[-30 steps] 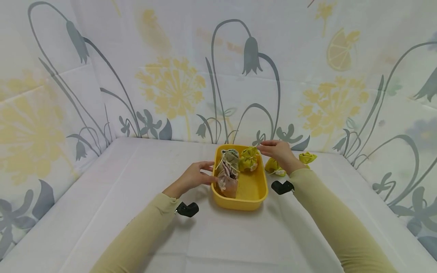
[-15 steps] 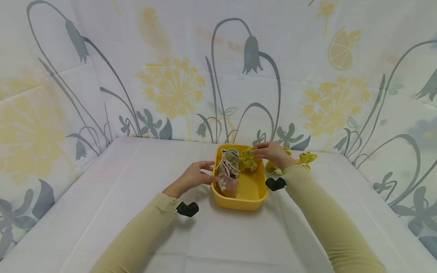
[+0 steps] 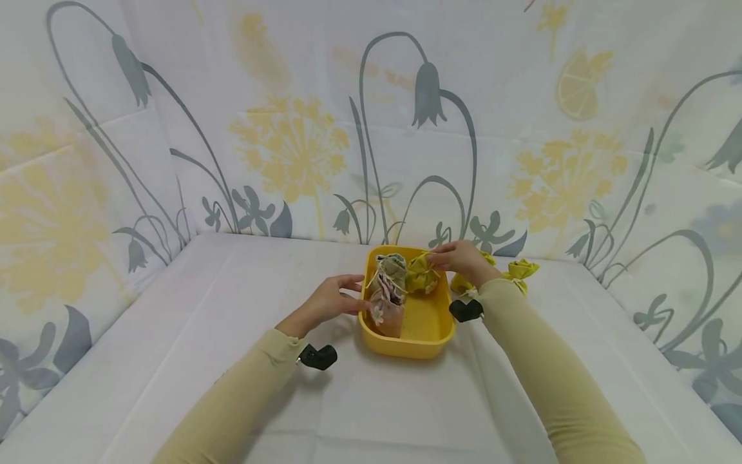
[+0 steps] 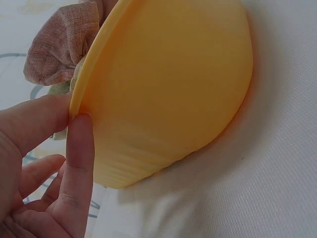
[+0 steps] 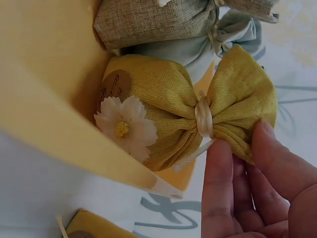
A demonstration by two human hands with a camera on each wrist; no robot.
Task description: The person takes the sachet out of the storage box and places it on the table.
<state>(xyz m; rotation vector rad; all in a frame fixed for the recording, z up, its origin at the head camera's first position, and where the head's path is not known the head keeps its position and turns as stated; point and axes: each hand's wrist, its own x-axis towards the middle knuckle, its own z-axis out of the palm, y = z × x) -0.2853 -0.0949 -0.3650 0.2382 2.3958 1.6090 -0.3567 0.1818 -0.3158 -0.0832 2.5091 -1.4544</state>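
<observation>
A yellow plastic tub stands on the table with several tied cloth sachets inside. My left hand pinches its left rim between thumb and finger, plain in the left wrist view. At the tub's far right, my right hand pinches the gathered top of a mustard-yellow sachet. That sachet has a cream ribbon, a white flower and a round brown tag. To its left lie a pinkish sachet and a beige one, with a pale blue-grey sachet partly hidden.
Outside the tub on the right are more yellow sachets, one partly behind my right hand and another beyond the wrist. White cloth covers the table. A floral-print sheet hangs behind.
My right hand has moved left from beside the tub's right rim onto the yellow sachet's top. That sachet has turned slightly. The left hand stays on the rim.
</observation>
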